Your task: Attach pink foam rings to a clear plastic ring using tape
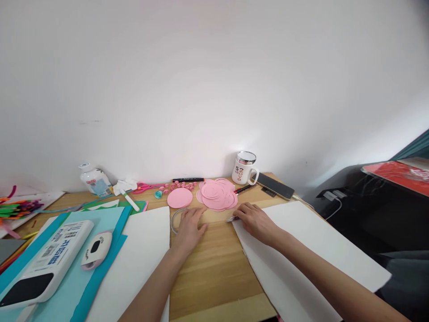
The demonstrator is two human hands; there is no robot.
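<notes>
My left hand [190, 226] lies flat on the wooden desk [214, 264] with its fingers stretched out, resting on a clear tape ring [174, 220]. My right hand [255, 221] rests on the corner of a large white sheet [311, 255], its fingers curled around a small thin grey object [231, 219] that I cannot make out. Just beyond both hands lie a pile of pink paper circles [217, 195] and a single pink circle [180, 197].
A white mug [244, 168], a phone [275, 185] and markers [187, 180] sit at the back. To the left are pink scissors [147, 187], a glue bottle [94, 179], another white sheet [140, 259], blue paper [100, 219], a white case [47, 264] and pipe cleaners [16, 208].
</notes>
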